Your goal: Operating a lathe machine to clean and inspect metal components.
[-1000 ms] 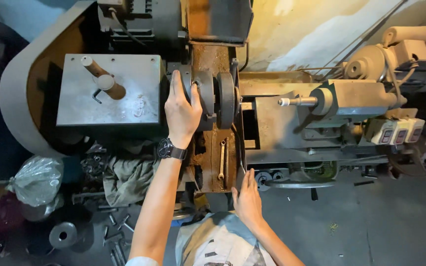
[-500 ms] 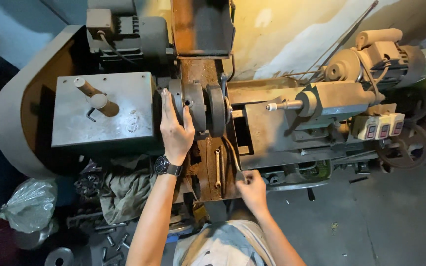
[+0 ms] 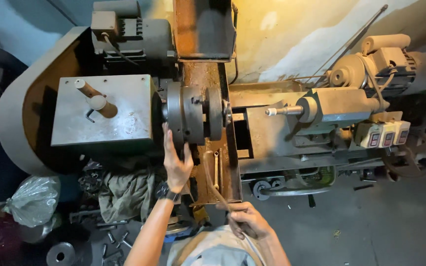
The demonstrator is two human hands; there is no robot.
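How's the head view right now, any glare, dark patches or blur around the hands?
Head view: warm glare on the wall upper right; floor at left in deep shadow; chuck and left hand evenly lit and sharp; right hand slightly soft near the bottom edge; wide-angle lens bows the edges.

Place: a metalworking machine shop, viewed from above.
Main machine: a worn grey lathe (image 3: 272,133) is filling the frame, its round chuck (image 3: 193,116) sitting beside a boxy headstock (image 3: 102,111).
Drive: an electric motor (image 3: 129,34) is standing behind the headstock; a second motor (image 3: 385,61) is sitting at the far right.
Controls: a row of push-button switch boxes (image 3: 384,134) is hanging on the machine.
Floor: grey concrete (image 3: 371,221), with bolts and metal parts (image 3: 109,239) lying scattered.
Clutter: an oily rag (image 3: 126,192) and a plastic bag (image 3: 33,199) are lying below the lathe.
Wall: stained, peeling plaster (image 3: 292,39) is showing behind.
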